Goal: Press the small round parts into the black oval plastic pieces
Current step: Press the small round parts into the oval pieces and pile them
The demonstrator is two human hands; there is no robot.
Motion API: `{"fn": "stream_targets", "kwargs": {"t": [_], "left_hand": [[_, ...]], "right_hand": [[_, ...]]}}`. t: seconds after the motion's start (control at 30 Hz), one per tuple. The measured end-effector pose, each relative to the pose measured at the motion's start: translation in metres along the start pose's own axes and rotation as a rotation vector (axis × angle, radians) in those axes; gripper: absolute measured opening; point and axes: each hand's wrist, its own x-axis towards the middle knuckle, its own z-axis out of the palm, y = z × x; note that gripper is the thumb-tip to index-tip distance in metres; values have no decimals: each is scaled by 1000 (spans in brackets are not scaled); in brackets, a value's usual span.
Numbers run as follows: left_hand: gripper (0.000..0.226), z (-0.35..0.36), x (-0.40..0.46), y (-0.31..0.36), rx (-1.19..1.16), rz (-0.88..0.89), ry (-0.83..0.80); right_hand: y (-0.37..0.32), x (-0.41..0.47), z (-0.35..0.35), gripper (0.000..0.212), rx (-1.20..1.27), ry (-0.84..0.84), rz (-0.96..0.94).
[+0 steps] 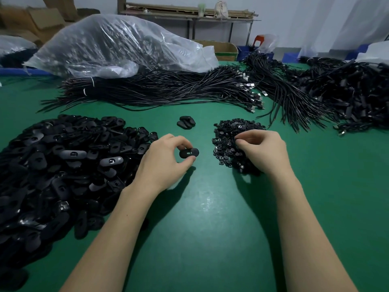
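Green matting covers the tabletop in the head view, with a pale wall, a metal rack and cardboard at the back of the room.

On the left side lies a large heap of black oval pieces, many showing a small slot. To the right of centre sits a smaller pile of small round parts. Between the two heaps, farther back, a little cluster of oval pieces rests by itself on the mat.

The left hand is raised just above the mat between the heaps. Its thumb and fingertips are curled round one black oval piece, held flat with its slotted face up.

The right hand lies over the near side of the pile of round parts, fingers bent and drawn together down into the pile. Whether it has a part pinched between them cannot be told, since the fingertips are buried among the black parts.

Behind the heaps, bundles of black cables with metal plug ends spread across the tabletop, and more cables are piled at the right. A big clear plastic bag with dark contents sits at the back left.
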Motion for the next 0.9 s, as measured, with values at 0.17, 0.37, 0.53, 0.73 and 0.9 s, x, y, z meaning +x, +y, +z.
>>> {"fn": "stream_targets", "kwargs": {"t": [0.17, 0.37, 0.53, 0.73, 0.9], "left_hand": [[10, -2, 4, -1, -112, -76, -1], [16, -3, 3, 4, -34, -103, 24], [27, 0, 1, 13, 83, -74, 45], [39, 2, -1, 18, 74, -67, 15], [39, -5, 2, 16, -194, -148, -173]], "right_hand": [[-6, -2, 11, 8, 190, -157, 32], [-11, -6, 18, 7, 352, -312, 100], [-13, -7, 22, 5, 508, -463, 178], [-16, -9, 33, 5, 495, -559, 88], [-17, -10, 36, 8, 371, -545, -23]]}}
